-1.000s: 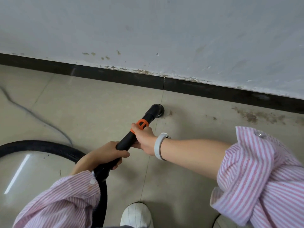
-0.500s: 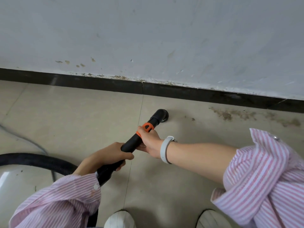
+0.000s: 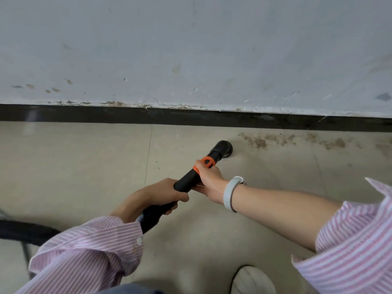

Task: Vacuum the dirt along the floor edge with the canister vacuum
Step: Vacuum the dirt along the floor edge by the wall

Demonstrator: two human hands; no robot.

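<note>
Both hands, left (image 3: 161, 194) & right (image 3: 209, 177), wrap the wand (image 3: 188, 180) to steer nozzle (image 3: 222, 148) at centre toward dirt (image 3: 261, 142), right of it.

A scuffed grey-white wall (image 3: 191, 49) meets a black skirting (image 3: 84, 113) above beige floor tiles (image 3: 74, 162).

Matt black plastic vacuum wand (image 3: 187, 181) with glossy orange collar (image 3: 206, 162); smooth beige tiled floor (image 3: 74, 162); scuffed, chipped grey painted wall (image 3: 191, 49); pink-striped cloth sleeves (image 3: 89, 249)
</note>
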